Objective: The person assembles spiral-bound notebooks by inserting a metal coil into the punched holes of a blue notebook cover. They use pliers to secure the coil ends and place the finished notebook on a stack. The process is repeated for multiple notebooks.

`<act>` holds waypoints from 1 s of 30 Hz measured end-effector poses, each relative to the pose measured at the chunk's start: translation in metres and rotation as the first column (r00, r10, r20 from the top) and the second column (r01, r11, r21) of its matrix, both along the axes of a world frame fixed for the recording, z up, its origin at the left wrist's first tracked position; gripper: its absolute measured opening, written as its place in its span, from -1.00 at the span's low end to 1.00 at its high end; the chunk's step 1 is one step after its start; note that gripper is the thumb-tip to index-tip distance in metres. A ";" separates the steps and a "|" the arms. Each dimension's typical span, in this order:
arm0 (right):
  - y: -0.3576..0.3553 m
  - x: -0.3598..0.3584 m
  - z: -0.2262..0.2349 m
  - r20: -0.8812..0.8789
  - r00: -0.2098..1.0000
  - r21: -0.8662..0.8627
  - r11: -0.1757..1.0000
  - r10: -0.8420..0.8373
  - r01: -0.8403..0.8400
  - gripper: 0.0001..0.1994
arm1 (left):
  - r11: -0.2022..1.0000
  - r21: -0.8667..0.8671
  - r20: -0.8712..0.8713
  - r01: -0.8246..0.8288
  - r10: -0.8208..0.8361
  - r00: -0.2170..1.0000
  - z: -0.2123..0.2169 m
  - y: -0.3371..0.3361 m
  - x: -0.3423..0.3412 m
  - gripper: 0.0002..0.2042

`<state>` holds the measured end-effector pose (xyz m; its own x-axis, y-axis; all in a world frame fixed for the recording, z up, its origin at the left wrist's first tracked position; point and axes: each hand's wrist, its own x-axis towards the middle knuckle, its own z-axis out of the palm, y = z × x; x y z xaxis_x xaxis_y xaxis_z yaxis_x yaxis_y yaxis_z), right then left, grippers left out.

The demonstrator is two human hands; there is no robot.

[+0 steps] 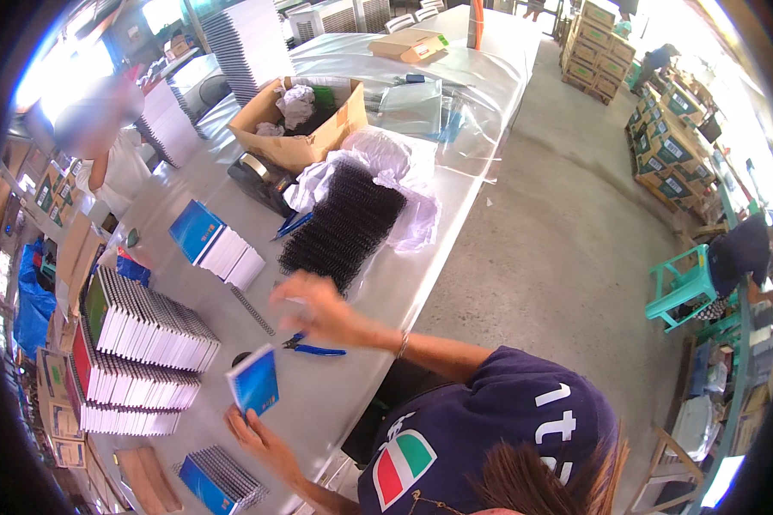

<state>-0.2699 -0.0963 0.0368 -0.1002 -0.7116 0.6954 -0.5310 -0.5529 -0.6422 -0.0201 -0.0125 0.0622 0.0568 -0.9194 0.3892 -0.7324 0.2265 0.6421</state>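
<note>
My left hand (262,439) is closed on the lower edge of a small blue-covered notebook (256,383), which is tilted up off the table. My right hand (319,311), smeared by motion, hovers over the table near a heap of black spiral coils (345,225). Whether its fingers hold anything cannot be made out. Below it lie blue-handled pliers (316,348). A single dark coil (252,310) rests beside them. Farther off is a stack of blue-covered books (217,244) without visible coils. Spiral-bound blue notebooks (222,479) are stacked near my left forearm.
Tall stacks of bound notebooks (146,343) stand at the left. An open cardboard box (301,142) with crumpled plastic and a black tape dispenser (262,182) sit farther back. Another person (103,146) is across the table. A green stool (683,287) stands on the floor at right.
</note>
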 end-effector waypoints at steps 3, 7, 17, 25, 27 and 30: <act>-0.013 -0.072 0.019 -0.139 0.811 0.065 0.812 -0.568 0.580 -0.64 | 0.995 0.093 0.259 0.030 -0.054 0.964 0.009 0.014 0.011 -0.71; -0.027 -0.111 -0.019 -0.308 0.725 0.305 0.658 -0.616 0.688 -0.57 | 0.988 0.152 0.346 0.036 -0.087 0.934 -0.003 0.023 0.018 -0.76; -0.031 -0.127 -0.057 -0.381 0.775 0.228 0.762 -0.503 0.607 -0.78 | 0.998 0.062 0.349 -0.031 0.007 0.937 -0.016 0.031 -0.003 -0.67; -0.036 -0.130 -0.059 -0.338 0.747 0.221 0.724 -0.572 0.654 -0.78 | 0.999 0.030 0.306 -0.042 0.030 0.951 -0.013 0.028 -0.025 -0.60; -0.032 -0.132 -0.050 -0.282 0.712 0.193 0.689 -0.643 0.699 -0.74 | 0.997 -0.012 0.281 -0.070 0.071 0.957 -0.021 0.025 -0.024 -0.49; -0.032 -0.133 -0.049 -0.260 0.686 0.159 0.670 -0.680 0.725 -0.66 | 0.985 -0.119 0.229 -0.124 0.149 0.962 -0.035 0.021 -0.024 -0.39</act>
<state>-0.4030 -0.1284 -0.0125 -0.5385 -0.6156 0.5754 -0.8074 0.1815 -0.5614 -0.0444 0.0089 0.0268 0.0742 -0.8638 0.4984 -0.8891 0.1691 0.4254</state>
